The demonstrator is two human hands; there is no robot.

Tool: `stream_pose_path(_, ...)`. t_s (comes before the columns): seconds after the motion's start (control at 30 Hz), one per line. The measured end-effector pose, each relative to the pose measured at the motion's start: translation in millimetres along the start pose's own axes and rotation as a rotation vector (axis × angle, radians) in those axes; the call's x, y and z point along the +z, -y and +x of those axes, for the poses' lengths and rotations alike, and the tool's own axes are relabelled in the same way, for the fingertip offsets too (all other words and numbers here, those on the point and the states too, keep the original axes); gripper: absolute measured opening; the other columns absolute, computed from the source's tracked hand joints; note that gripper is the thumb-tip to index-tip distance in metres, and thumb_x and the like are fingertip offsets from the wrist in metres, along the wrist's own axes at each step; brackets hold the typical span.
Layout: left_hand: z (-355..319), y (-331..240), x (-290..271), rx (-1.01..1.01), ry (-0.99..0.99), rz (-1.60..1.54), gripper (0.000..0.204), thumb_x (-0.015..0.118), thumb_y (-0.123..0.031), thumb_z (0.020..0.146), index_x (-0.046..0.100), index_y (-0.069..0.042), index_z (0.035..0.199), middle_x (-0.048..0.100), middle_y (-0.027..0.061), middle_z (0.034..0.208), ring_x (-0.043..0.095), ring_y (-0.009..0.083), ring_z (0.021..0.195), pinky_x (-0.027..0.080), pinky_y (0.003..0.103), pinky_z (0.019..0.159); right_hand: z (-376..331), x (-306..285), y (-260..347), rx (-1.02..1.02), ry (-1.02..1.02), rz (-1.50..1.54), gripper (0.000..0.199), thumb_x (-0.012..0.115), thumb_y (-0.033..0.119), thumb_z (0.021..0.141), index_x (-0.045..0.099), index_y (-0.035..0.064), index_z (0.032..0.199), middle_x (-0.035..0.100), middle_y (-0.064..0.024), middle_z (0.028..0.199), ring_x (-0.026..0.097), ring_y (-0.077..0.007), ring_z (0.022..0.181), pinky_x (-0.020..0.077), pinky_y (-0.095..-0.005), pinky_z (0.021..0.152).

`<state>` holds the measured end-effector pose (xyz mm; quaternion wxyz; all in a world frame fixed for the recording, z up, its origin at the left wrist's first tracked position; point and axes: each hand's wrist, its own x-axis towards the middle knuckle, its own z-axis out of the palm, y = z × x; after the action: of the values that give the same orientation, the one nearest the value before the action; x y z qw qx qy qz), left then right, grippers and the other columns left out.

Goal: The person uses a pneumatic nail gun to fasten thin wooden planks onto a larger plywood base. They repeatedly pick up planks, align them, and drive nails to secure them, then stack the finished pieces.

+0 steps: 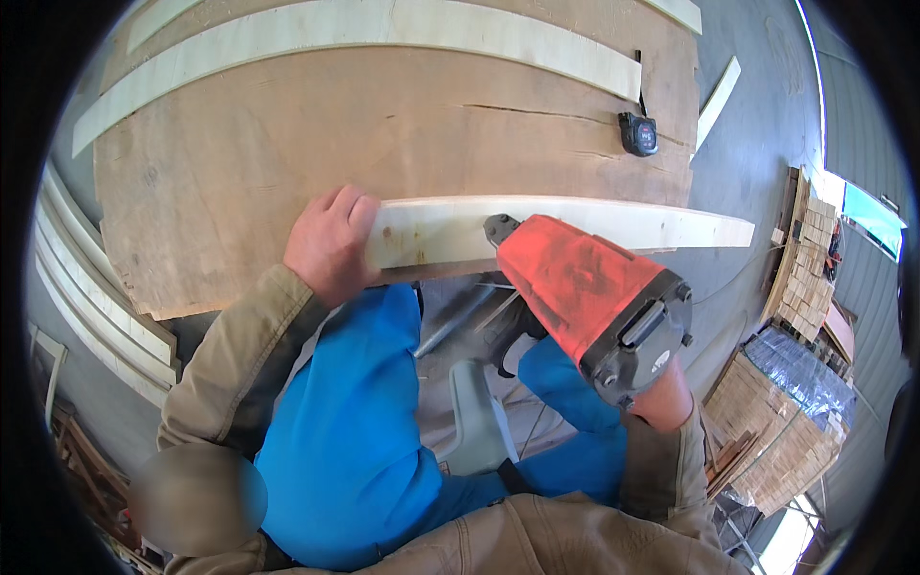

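My left hand (333, 241) is closed around the left end of a pale wooden board (429, 228) at the near edge of the plywood tabletop (249, 153). Its fingers curl over the board's end. In my right hand (663, 401) is a red and black nail gun (580, 287), tilted so that its dark nose meets or hovers just over the board's face; I cannot tell which. The gun's body covers most of that hand, and only its back and wrist show. The board's right end sticks out past the tabletop.
A longer pale strip (383, 24) lies along the far side of the tabletop. A black tape measure (638, 134) rests near the right edge. Several long boards (105, 297) are stacked at left. Bundled wood blocks (781, 412) stand on the right. My knees are under the near edge.
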<state>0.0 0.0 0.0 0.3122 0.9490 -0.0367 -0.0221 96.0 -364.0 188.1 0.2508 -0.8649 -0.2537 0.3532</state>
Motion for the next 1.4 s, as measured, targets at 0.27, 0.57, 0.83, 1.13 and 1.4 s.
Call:
stream_pose_path(0.27, 0, 1, 3, -0.014, 0.016, -0.018, 0.064, 0.095, -0.031, 0.065, 0.063, -0.003, 0.113, 0.064, 0.0165, 0.105, 0.063, 0.0398, 0.102, 0.054, 0.048, 0.090, -10, 5, 4, 0.129, 0.063, -0.067, 0.045, 0.083, 0.016, 0.087, 0.070, 0.0090, 0.129, 0.070, -0.0123, 0.129, 0.067, -0.0355, 0.116, 0.0529, -0.0463, 0.099)
stream_pose_path(0.57, -8, 1, 3, 0.010, -0.032, -0.001, 0.054, 0.088, -0.018, 0.064, 0.062, -0.003, 0.109, 0.062, 0.0151, 0.109, 0.063, 0.0384, 0.106, 0.055, 0.047, 0.088, -2, 27, 30, 0.061, -0.142, 0.175, 0.039, 0.081, 0.002, 0.086, 0.070, 0.0013, 0.123, 0.075, -0.0112, 0.115, 0.072, -0.0254, 0.102, 0.0563, -0.0385, 0.089)
stream_pose_path(0.83, -13, 8, 13, -0.018, -0.047, -0.060, 0.060, 0.090, -0.028, 0.069, 0.064, -0.007, 0.119, 0.064, 0.0134, 0.116, 0.063, 0.0382, 0.110, 0.053, 0.047, 0.092, 25, 61, 60, -0.073, -0.146, 0.110, 0.056, 0.087, 0.006, 0.076, 0.060, -0.0057, 0.123, 0.071, -0.0192, 0.113, 0.070, -0.0263, 0.104, 0.0553, -0.0375, 0.088)
stream_pose_path(1.13, -18, 17, 19, 0.028, -0.196, -0.041, 0.059, 0.088, -0.023, 0.061, 0.065, -0.016, 0.115, 0.065, 0.0043, 0.112, 0.064, 0.0277, 0.111, 0.048, 0.044, 0.090, 46, 75, 103, -0.150, -0.089, 0.136, 0.028, 0.084, 0.005, 0.081, 0.072, -0.0037, 0.105, 0.078, -0.0195, 0.096, 0.077, -0.0280, 0.089, 0.0574, -0.0375, 0.075)
stream_pose_path(1.4, -20, 21, 22, 0.030, -0.208, -0.102, 0.057, 0.084, -0.017, 0.061, 0.065, -0.016, 0.115, 0.066, 0.0038, 0.113, 0.062, 0.0282, 0.113, 0.048, 0.043, 0.093, 43, 97, 100, -0.099, -0.128, -0.075, 0.031, 0.083, 0.009, 0.080, 0.074, 0.0049, 0.110, 0.074, -0.0140, 0.111, 0.069, -0.0335, 0.104, 0.0534, -0.0435, 0.091)
